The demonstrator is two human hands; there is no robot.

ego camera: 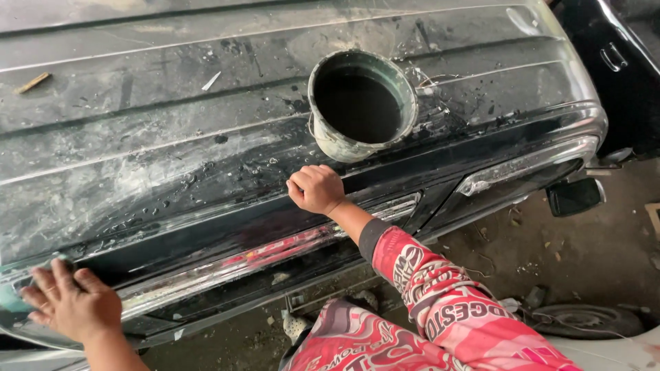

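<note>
A black car panel (172, 158), wet and streaked with grey-white residue, fills most of the view. A worn round bucket (344, 141) of dark water stands on it at upper centre. My right hand (316, 189), on a red patterned sleeve, is closed in a fist and rests on the panel just below the bucket; nothing shows inside it. At the lower left my left hand (69, 302) lies flat with fingers apart on the panel's front edge. A bit of teal material (8, 297) peeks out beside it.
A chrome trim strip (261, 254) runs along the panel's lower edge. A black side mirror (574, 196) hangs at the right over dirty concrete floor (584, 254). A tyre (584, 319) lies at the lower right. A small wooden stick (32, 82) sits on the panel's far left.
</note>
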